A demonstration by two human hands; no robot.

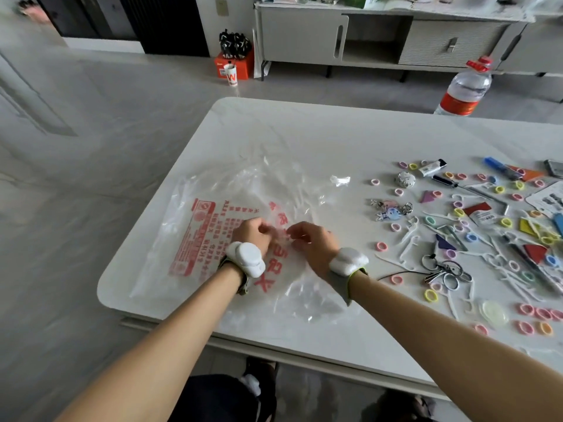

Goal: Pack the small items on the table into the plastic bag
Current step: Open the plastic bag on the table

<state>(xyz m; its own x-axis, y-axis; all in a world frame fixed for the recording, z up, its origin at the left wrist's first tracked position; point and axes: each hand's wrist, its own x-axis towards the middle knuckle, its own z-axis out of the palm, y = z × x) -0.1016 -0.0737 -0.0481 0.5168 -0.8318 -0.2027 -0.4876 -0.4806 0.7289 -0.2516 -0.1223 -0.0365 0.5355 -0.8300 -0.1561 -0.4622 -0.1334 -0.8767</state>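
A clear plastic bag (213, 208) with red print lies crumpled flat on the left half of the white table (335, 132). My left hand (254, 231) and my right hand (310, 242) sit side by side over the bag's middle, fingers curled and pinching the plastic film. Several small items spread over the table's right half: coloured hair ties (381, 246), white floss picks (408, 239), a key ring with keys (447, 272), cartoon keychains (388, 210), a lighter (431, 168), a screwdriver (447, 181) and coloured flat shapes (534, 252).
A small scrap of clear plastic (340, 180) lies between the bag and the items. A large water bottle (464, 89) with a red cap stands beyond the table's far right edge. A cabinet (380, 35) and an orange shoebox (234, 63) are on the floor behind.
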